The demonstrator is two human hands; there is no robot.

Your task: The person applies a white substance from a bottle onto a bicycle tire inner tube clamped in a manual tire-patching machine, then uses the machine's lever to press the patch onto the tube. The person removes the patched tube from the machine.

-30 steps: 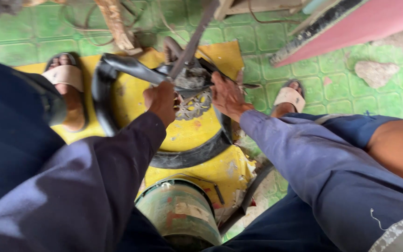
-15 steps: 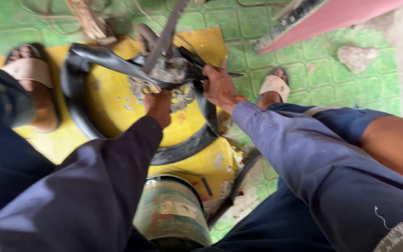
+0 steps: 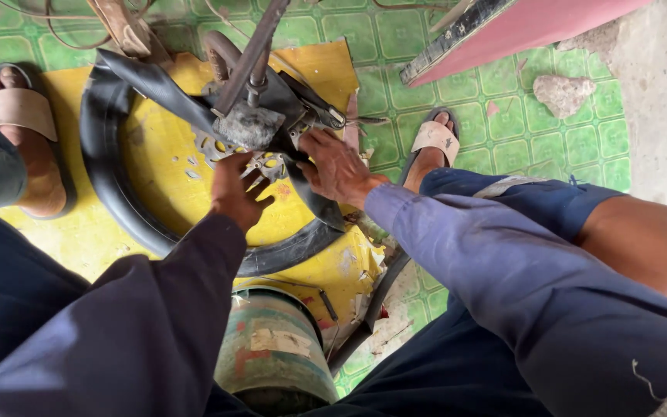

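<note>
While both hands work at the metal press head (image 3: 250, 123), which serves as the landmark here, their placement reads as steadying the piece under it. Left hand (image 3: 235, 189) sits just below the press head, fingers spread and half open, fingertips on the perforated metal plate (image 3: 260, 164) there; it grips nothing that can be seen. Right hand (image 3: 335, 166) lies just right of the press head, palm down and flattened over a fold of the black inner tube (image 3: 117, 193), pressing rather than grasping, apparently to keep the rubber flat beneath the clamp. From the press head the tube loops away to the left and round below, lying on a yellow board (image 3: 156, 143). An upright rod (image 3: 260, 35) rises from the press head toward the top edge. Below it, nearest the camera, stands a worn green cylinder (image 3: 272, 351); sandalled feet rest well to either side. Against the earlier frame, the left hand has come off the rod area and lowered onto the plate, while the right hand remains on the tube.
</note>
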